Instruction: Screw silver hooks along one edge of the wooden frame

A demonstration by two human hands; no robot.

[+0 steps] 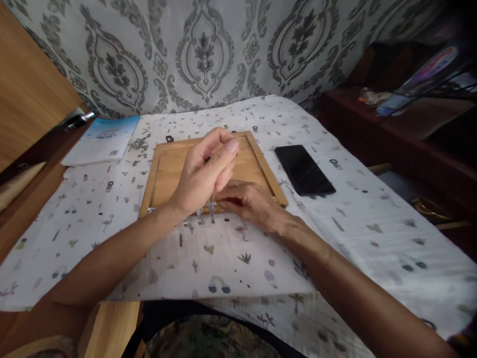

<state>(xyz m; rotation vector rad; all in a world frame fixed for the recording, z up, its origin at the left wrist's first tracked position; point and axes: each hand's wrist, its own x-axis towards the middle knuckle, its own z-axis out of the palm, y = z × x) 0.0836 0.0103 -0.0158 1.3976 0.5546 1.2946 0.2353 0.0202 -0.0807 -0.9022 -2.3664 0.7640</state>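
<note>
A framed wooden panel [171,166] lies flat on the cloth-covered table. Small shiny metal fittings [211,213], hinge-like in look, sit along its near edge. My left hand [203,174] is closed above the panel, its fingers curled around something of which only a dark bit shows. A thin shaft seems to run down below this fist towards the fittings. My right hand [251,201] rests low at the panel's near edge, thumb and fingers pinched together beside the fittings. Whatever lies between those fingertips is hidden.
A black smartphone [304,170] lies right of the panel. At the back left is a blue and white booklet [102,140]. The patterned white cloth [167,268] covers the table; a patterned curtain [204,54] hangs behind. Dark red furniture [372,129] stands on the right.
</note>
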